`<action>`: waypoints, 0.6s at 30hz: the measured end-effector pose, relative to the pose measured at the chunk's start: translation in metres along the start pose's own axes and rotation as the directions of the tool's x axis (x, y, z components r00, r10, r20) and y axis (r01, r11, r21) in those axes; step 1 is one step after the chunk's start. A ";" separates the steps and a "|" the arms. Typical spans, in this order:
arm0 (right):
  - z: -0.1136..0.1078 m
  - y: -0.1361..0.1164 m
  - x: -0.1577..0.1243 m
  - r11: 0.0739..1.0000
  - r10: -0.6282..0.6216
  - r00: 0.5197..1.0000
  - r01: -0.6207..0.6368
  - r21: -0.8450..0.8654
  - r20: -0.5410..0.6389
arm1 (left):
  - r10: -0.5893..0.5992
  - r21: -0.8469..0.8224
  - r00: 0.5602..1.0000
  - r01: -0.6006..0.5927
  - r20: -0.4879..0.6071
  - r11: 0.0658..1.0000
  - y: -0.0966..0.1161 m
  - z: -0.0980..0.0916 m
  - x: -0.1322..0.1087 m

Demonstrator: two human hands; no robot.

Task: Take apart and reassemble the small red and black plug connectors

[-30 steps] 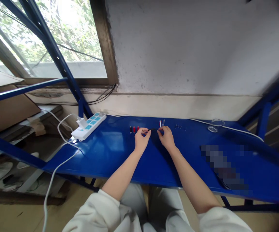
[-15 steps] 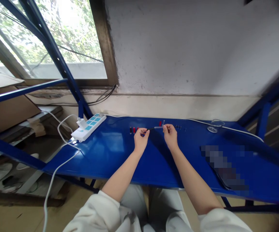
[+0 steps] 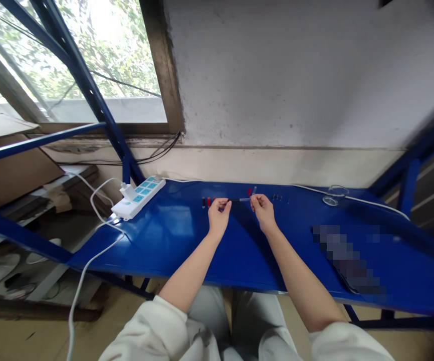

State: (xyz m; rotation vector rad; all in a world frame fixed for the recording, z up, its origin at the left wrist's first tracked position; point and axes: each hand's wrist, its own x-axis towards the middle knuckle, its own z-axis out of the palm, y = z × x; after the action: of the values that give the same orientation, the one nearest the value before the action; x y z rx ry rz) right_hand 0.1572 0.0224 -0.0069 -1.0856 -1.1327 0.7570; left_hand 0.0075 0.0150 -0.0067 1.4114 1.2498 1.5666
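Note:
Between my two hands a slim pen, black at the left and clear at the right, is held level above the blue tabletop. My left hand pinches its black end. The fingertips of my right hand are closed on the clear barrel end. Just left of my left hand stand a black cap-like piece and a red cap-like piece, with more red partly hidden by the fingers. Behind my right hand are another small red piece and a clear tube.
Several tiny parts lie right of my right hand. Farther right is a clear round container by a white cable. A dark, pixelated flat object rests near the front. A white power strip sits at the left end of the blue table.
My right hand has shifted slightly left, toward my left hand. Less of the clear barrel shows between the hands, and the black part appears longer. My left hand has barely moved.

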 end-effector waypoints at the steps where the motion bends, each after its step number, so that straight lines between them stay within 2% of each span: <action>1: 0.001 -0.001 0.000 1.000 0.007 1.000 -0.007 0.015 0.001 | 0.005 -0.002 1.000 -0.005 0.001 1.000 0.000 0.000 0.000; 5: 0.003 -0.003 -0.002 0.997 0.021 1.000 -0.022 0.069 0.013 | 0.039 -0.011 0.998 -0.038 0.042 0.999 0.004 0.001 -0.003; 10: 0.004 -0.004 -0.003 0.993 0.040 0.999 -0.041 0.112 0.017 | 0.072 -0.032 0.963 -0.066 0.261 0.997 0.008 0.003 -0.007; 13: 0.004 -0.005 -0.003 0.990 0.056 0.998 -0.057 0.125 0.015 | 0.077 -0.054 0.936 -0.062 0.344 0.997 0.009 0.004 -0.008; 16: 0.004 -0.005 -0.003 0.987 0.064 0.997 -0.069 0.149 0.033 | 0.081 -0.066 0.925 -0.061 0.370 0.996 0.009 0.003 -0.008; 18: 0.004 -0.004 -0.003 0.980 0.077 0.995 -0.086 0.181 0.057 | 0.097 -0.075 0.934 -0.075 0.343 0.994 0.010 0.002 -0.008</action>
State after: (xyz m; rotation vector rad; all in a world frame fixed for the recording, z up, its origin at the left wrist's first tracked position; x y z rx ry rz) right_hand 0.1524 0.0197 -0.0035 -0.9670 -1.0434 0.9382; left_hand 0.0123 0.0053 0.0000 1.6364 0.9332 1.3248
